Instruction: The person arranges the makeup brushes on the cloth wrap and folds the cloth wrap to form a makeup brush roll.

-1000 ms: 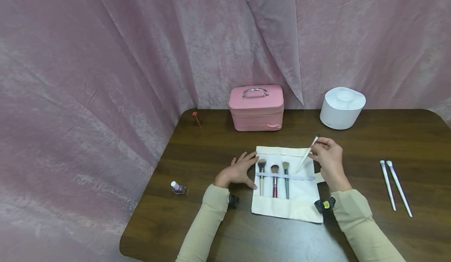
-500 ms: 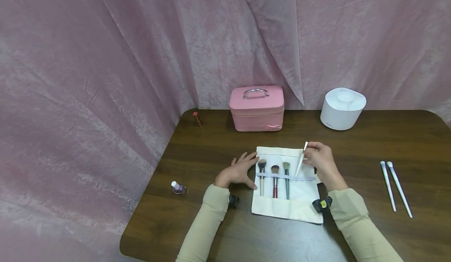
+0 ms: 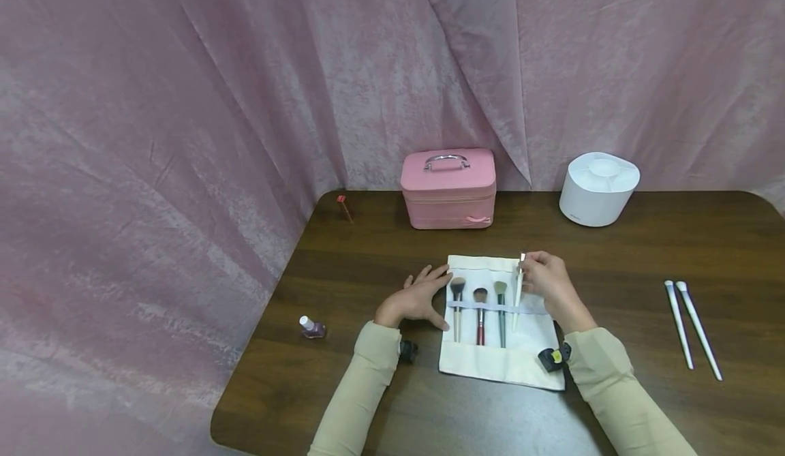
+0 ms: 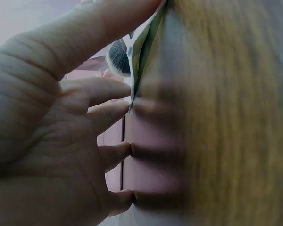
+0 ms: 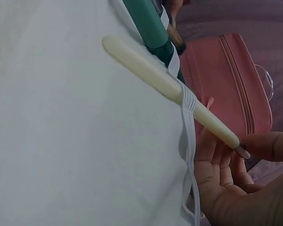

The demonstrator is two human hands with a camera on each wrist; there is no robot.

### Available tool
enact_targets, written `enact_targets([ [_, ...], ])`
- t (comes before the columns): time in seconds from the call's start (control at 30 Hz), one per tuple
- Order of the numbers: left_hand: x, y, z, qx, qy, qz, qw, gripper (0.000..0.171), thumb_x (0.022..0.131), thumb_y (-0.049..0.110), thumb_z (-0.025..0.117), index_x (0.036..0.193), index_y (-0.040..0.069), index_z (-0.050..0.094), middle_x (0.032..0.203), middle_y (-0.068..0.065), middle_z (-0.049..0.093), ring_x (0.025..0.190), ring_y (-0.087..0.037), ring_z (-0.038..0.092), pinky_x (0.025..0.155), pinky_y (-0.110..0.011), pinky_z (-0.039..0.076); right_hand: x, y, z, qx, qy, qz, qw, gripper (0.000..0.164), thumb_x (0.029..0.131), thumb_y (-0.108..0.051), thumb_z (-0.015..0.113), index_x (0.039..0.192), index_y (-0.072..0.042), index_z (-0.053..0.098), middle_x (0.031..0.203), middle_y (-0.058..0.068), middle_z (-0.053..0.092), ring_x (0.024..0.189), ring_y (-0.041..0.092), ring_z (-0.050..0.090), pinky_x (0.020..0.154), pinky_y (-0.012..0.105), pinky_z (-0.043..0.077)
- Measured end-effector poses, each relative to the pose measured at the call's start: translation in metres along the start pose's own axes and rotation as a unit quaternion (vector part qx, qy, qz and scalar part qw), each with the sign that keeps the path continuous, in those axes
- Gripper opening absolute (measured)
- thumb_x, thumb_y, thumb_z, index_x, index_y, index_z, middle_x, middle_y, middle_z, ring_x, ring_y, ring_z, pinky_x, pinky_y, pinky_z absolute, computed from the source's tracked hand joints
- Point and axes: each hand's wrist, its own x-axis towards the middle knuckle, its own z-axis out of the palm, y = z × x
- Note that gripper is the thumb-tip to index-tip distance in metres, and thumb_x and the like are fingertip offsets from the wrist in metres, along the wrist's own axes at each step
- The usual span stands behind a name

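Note:
An off-white brush roll (image 3: 497, 362) lies unfolded on the table. Several makeup brushes sit under its elastic band (image 5: 189, 106): one with dark bristles and a pale handle (image 3: 456, 313), one with a red handle (image 3: 480, 333), one with a green handle (image 5: 144, 21). My right hand (image 3: 550, 292) pinches a thin makeup brush with a cream handle (image 5: 151, 75) near its ferrule; that handle passes under the band, its rounded end on the cloth. Fingers hide most of its tip. My left hand (image 3: 413, 302) rests with spread fingers at the roll's left edge.
Two white-handled brushes (image 3: 699, 330) lie at the right. At the back stand a pink vanity case (image 3: 449, 197) and a white round-cornered organizer (image 3: 595, 193). A nail polish bottle (image 3: 313, 329) and a lipstick-like tube (image 3: 345, 207) are at the left.
My right hand has moved left and slightly nearer with the cream-handled brush. The brush has become more upright in view, and its handle has slid under the band. The left hand has stayed put.

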Motion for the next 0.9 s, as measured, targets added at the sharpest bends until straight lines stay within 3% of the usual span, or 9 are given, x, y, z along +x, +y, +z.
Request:
enact_targets([
  [0.27, 0.001, 0.0, 0.001, 0.007, 0.001, -0.004, 1.0, 0.105, 0.075, 0.025, 0.092, 0.16, 0.014, 0.031, 0.169, 0.002, 0.012, 0.155, -0.027, 0.002, 0.119, -0.059, 0.006, -0.003, 0.002, -0.001, -0.055, 0.002, -0.02, 0.998, 0.036, 0.107, -0.02, 0.047, 0.128, 0.009, 0.052, 0.112, 0.016, 0.057, 0.087, 0.018, 0.056, 0.07, 0.025, 0.054],
  [0.6, 0.0, -0.001, 0.002, 0.007, -0.004, -0.007, 0.9999, 0.104, 0.077, 0.024, 0.091, 0.161, 0.015, 0.031, 0.169, 0.002, 0.012, 0.155, -0.027, 0.002, 0.12, -0.059, 0.005, -0.007, 0.007, 0.001, -0.135, 0.01, -0.066, 0.989, 0.024, 0.099, -0.008, 0.059, 0.107, 0.014, 0.065, 0.079, 0.009, 0.064, 0.062, 0.012, 0.059, 0.056, 0.025, 0.052],
  [0.9, 0.001, -0.001, 0.002, 0.007, -0.002, -0.004, 1.0, 0.105, 0.077, 0.024, 0.091, 0.161, 0.015, 0.03, 0.169, 0.003, 0.011, 0.155, -0.026, 0.001, 0.12, -0.059, 0.004, -0.016, 0.004, 0.002, -0.193, -0.008, -0.07, 0.979, 0.021, 0.095, -0.005, 0.061, 0.101, 0.013, 0.069, 0.073, 0.01, 0.065, 0.062, 0.014, 0.061, 0.056, 0.026, 0.054],
])
